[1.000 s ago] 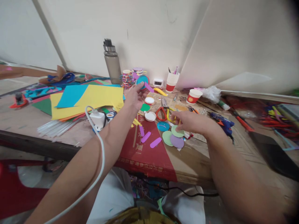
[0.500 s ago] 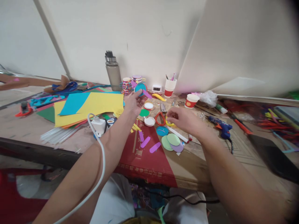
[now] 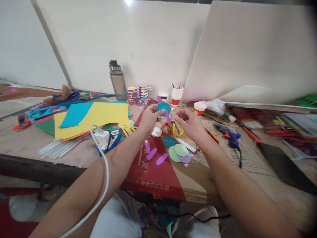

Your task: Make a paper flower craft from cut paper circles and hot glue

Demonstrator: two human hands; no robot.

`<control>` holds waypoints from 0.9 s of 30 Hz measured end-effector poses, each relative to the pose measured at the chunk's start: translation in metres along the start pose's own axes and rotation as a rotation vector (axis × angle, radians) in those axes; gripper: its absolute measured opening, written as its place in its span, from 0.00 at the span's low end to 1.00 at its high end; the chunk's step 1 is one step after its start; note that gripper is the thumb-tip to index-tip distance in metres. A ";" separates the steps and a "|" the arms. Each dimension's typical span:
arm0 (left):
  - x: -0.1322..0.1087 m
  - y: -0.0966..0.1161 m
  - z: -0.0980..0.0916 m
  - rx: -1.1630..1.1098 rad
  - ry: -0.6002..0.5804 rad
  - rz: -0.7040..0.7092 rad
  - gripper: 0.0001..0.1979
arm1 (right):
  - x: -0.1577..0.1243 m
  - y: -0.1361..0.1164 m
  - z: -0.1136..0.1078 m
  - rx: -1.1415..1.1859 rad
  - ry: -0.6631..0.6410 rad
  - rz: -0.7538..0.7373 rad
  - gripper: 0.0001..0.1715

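Observation:
My left hand (image 3: pixel 150 116) is closed on a blue paper disc (image 3: pixel 163 107), its thumb across the front. Purple strips (image 3: pixel 168 116) stick out from the disc at its top and lower right. Just right of it is my right hand (image 3: pixel 189 123), fingers curled in toward the thumb; whatever they pinch, if anything, is too small to make out. Beneath the hands lie scissors with orange handles (image 3: pixel 166 129) and a yellow-handled pair (image 3: pixel 177 129). Nearer me are a white round lid (image 3: pixel 156 132), another blue disc (image 3: pixel 169 141), loose purple strips (image 3: pixel 151 154) and pale green discs (image 3: pixel 181 150).
Coloured sheets (image 3: pixel 106 112), a white plug (image 3: pixel 101 136) with a cable over my left forearm, and a bottle (image 3: pixel 117 82) are leftward. Behind stand decorated cup stacks (image 3: pixel 142 94) and paper cups (image 3: pixel 177 96). A blue glue gun (image 3: pixel 229 135) and black slab (image 3: pixel 284 165) lie right.
My left hand has brought the blue disc rightward and lower, nearer my right hand. My right hand has shifted slightly, and the gap between the hands is smaller. The camera view has tilted a little.

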State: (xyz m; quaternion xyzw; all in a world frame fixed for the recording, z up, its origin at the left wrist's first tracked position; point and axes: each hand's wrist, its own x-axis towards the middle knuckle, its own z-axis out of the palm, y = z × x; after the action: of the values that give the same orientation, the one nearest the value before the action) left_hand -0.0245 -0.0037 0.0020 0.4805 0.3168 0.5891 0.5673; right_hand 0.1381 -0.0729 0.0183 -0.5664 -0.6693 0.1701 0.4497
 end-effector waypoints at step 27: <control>-0.028 -0.014 0.018 0.239 -0.123 0.297 0.13 | 0.001 0.016 0.018 0.282 -0.056 0.116 0.11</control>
State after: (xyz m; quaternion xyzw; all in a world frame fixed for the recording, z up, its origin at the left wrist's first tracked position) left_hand -0.0062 -0.0319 -0.0103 0.6210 0.2747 0.5939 0.4315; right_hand 0.1335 -0.0620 -0.0025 -0.5304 -0.6172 0.3038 0.4954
